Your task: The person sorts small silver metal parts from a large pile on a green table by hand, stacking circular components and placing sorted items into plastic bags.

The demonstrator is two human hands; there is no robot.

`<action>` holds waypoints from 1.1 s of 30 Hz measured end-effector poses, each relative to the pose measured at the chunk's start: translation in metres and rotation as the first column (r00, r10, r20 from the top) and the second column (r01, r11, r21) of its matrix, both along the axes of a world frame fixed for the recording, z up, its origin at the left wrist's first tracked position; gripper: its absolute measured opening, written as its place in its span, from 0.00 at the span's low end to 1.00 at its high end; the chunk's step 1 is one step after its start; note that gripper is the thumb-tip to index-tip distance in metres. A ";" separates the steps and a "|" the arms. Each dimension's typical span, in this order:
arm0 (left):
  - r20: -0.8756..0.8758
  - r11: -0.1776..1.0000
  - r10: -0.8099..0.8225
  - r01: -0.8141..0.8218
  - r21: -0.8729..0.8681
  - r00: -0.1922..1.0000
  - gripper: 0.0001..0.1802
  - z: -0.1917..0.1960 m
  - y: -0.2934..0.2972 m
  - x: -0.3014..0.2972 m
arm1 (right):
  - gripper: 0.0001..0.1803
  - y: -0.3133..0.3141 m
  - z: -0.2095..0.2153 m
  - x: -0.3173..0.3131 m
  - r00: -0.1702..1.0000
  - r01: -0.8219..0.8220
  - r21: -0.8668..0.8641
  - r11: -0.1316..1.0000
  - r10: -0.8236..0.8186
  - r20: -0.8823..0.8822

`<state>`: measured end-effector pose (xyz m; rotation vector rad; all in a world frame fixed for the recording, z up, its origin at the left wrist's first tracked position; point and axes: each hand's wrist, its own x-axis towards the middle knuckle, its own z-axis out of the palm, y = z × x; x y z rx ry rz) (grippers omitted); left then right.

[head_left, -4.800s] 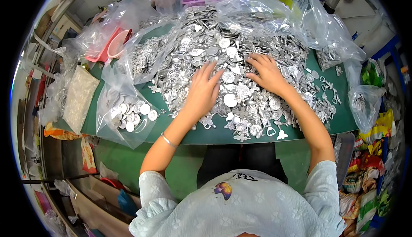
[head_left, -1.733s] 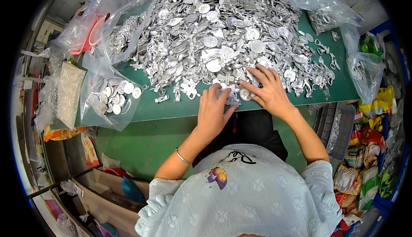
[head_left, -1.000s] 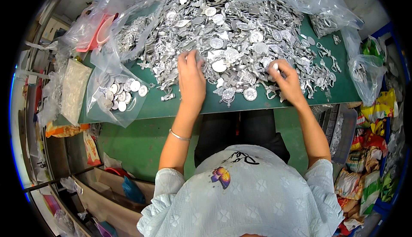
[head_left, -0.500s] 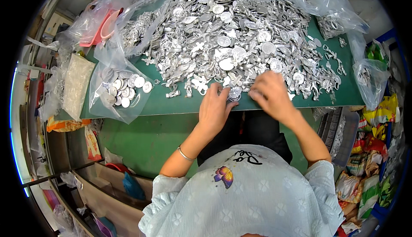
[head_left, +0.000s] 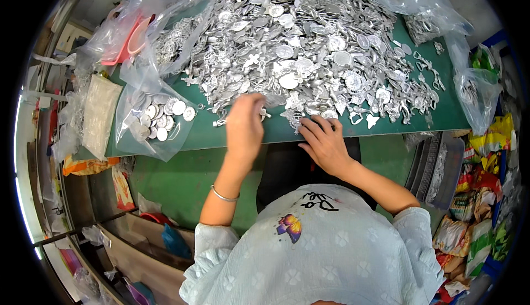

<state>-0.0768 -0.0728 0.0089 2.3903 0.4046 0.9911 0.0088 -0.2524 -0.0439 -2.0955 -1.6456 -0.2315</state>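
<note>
The left hand (head_left: 244, 125) lies loosely open, fingertips at the near edge of the silver metal charm pile (head_left: 298, 51) on the green table (head_left: 243, 135); the right hand (head_left: 326, 145) rests spread flat beside it, grasping nothing.

The table (head_left: 232, 134) was dark green, and on it lay a silver-grey heap of metal pieces (head_left: 298, 56). Left of the heap, a clear bag (head_left: 157, 120) held silver discs, and beyond it, at the heap's far left, a tray (head_left: 130, 40) showed pink-red. Further left of the heap lay a cream, finely speckled packet (head_left: 99, 114). Below the heap, the shirt (head_left: 326, 250) was pale blue-grey with a faint flower pattern, a purple and orange butterfly (head_left: 291, 225) and black lettering. A silver bangle (head_left: 223, 195) ringed the left wrist. Right of the heap, wrappers (head_left: 480, 194) were yellow, red and green.
</note>
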 end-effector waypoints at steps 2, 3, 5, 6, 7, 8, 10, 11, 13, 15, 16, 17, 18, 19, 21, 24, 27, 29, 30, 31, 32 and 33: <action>0.092 0.991 0.126 -0.129 0.029 0.988 0.06 0.008 0.015 0.012 | 0.24 0.002 -0.004 0.002 1.000 0.018 0.014 1.000 -0.018 0.002; 0.167 0.987 0.159 -0.162 0.003 0.973 0.06 0.008 0.027 0.021 | 0.23 0.004 -0.004 0.001 1.000 0.021 0.024 0.999 -0.021 0.002; 0.095 0.964 0.226 -0.237 0.120 0.969 0.06 0.009 0.051 0.027 | 0.21 0.006 -0.001 -0.002 1.000 -0.005 0.052 0.999 0.006 -0.017; 0.116 0.968 0.211 -0.224 0.113 0.971 0.07 0.005 0.053 0.030 | 0.20 0.007 0.000 -0.001 0.999 -0.018 0.071 0.997 0.020 -0.035; 0.137 0.972 0.196 -0.211 0.107 0.971 0.08 0.001 0.052 0.030 | 0.19 0.007 0.002 0.001 0.998 -0.031 0.090 0.995 0.036 -0.052; 0.157 0.975 0.182 -0.199 0.101 0.971 0.09 -0.003 0.050 0.029 | 0.18 0.007 0.000 0.002 0.997 -0.059 0.130 0.990 0.066 -0.047; 0.092 0.967 0.055 -0.030 -0.255 0.994 0.09 0.004 0.019 0.022 | 0.18 0.007 -0.009 0.004 0.997 -0.080 0.165 0.983 0.081 -0.004; 0.076 0.904 -0.014 0.045 -0.425 0.997 0.09 0.009 0.002 0.015 | 0.17 0.006 -0.012 0.005 0.996 -0.094 0.182 0.979 0.092 0.021; 0.091 0.755 -0.125 0.154 -0.638 0.988 0.10 0.011 -0.025 -0.001 | 0.14 0.002 -0.019 0.006 0.991 -0.133 0.194 0.972 0.135 0.001; 0.044 0.562 -0.191 0.146 -0.814 0.981 0.09 0.007 -0.043 -0.019 | 0.13 -0.002 -0.024 0.008 0.982 -0.180 0.216 0.960 0.188 -0.020; -0.014 0.491 -0.230 0.103 -0.865 0.973 0.10 0.004 -0.045 -0.029 | 0.12 -0.003 -0.022 0.009 0.981 -0.155 0.288 0.945 0.181 -0.066; -0.070 0.418 -0.275 0.054 -0.907 0.959 0.12 -0.001 -0.044 -0.038 | 0.12 -0.003 -0.019 0.010 0.978 -0.125 0.359 0.925 0.175 -0.111; -0.010 0.246 -0.366 0.087 -0.965 0.931 0.14 -0.009 -0.040 -0.048 | 0.12 -0.003 -0.014 0.011 0.972 -0.094 0.432 0.897 0.177 -0.156; 0.065 0.062 -0.444 0.103 -0.993 0.894 0.17 -0.021 -0.035 -0.056 | 0.12 -0.003 -0.010 0.011 0.963 -0.059 0.498 0.865 0.180 -0.199; 0.186 -0.257 -0.438 0.076 -0.963 0.880 0.20 -0.032 -0.039 -0.056 | 0.12 -0.007 -0.002 0.010 0.955 -0.030 0.577 0.816 0.194 -0.224; 0.200 -0.612 -0.162 0.060 -0.788 0.966 0.24 -0.020 -0.074 -0.030 | 0.11 -0.016 0.009 0.004 0.932 -0.220 0.512 0.830 0.335 -0.142; 0.297 -0.665 -0.152 0.125 -0.736 0.943 0.23 -0.032 -0.073 -0.016 | 0.11 -0.029 0.021 0.013 0.923 -0.240 0.440 0.866 0.344 -0.173; 0.365 -0.629 -0.181 0.178 -0.757 0.913 0.23 -0.035 -0.077 -0.003 | 0.07 -0.045 0.038 0.031 0.932 -0.124 0.450 0.884 0.260 -0.253; 0.375 -0.668 -0.187 0.163 -0.726 0.908 0.23 -0.030 -0.081 0.005 | 0.08 -0.055 0.040 0.039 0.955 0.032 0.451 0.892 0.106 -0.276; 0.384 -0.698 -0.189 0.152 -0.700 0.904 0.24 -0.025 -0.084 0.013 | 0.08 -0.063 0.041 0.048 0.954 0.180 0.456 0.872 -0.040 -0.298; 0.335 -0.697 -0.223 0.090 -0.711 0.916 0.24 -0.022 -0.088 0.021 | 0.08 -0.072 0.039 0.061 0.939 0.267 0.448 0.853 -0.125 -0.321; 0.337 -0.709 -0.242 0.071 -0.702 0.910 0.24 -0.023 -0.091 0.027 | 0.07 -0.081 0.039 0.078 0.918 0.347 0.441 0.827 -0.205 -0.338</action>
